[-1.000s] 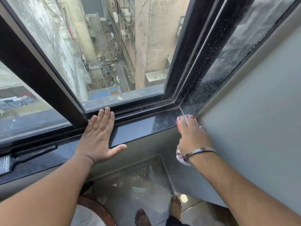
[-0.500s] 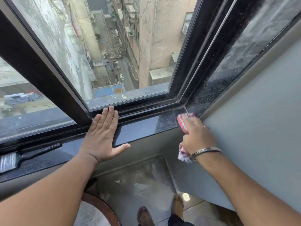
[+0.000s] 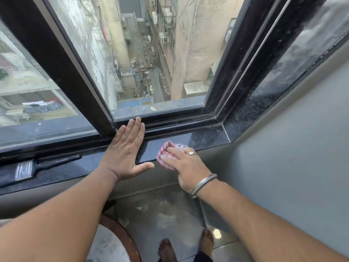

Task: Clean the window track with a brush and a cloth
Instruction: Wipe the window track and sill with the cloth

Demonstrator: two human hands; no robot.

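- Head view, nearest: two bare feet (image 3: 186,247) stand on a grey tiled floor (image 3: 162,210), beside the curved brown rim of a round table (image 3: 123,238).
- Both bare forearms reach up from the bottom edge toward a dark polished stone sill (image 3: 205,138).
- Right hand (image 3: 186,167) lies palm down on the sill's front edge, fingers spread over a bunched red-and-white checked cloth (image 3: 169,148) and pressing it against the stone; a ring is on one finger and a metal bangle (image 3: 203,183) on the wrist.
- Left hand (image 3: 126,151) lies flat and open on the sill just beside the cloth, holding nothing; its thumb points toward the right hand and its fingertips reach the window track (image 3: 177,123).
- Paintbrush (image 3: 37,167), with a black handle and metal ferrule, lies on the sill well to the left, touched by neither hand.
- Window track runs along the back of the sill under the black frame (image 3: 62,63), with pale dust in the right corner.
- Through the glass, far below, a narrow alley (image 3: 145,80) runs between tall buildings.
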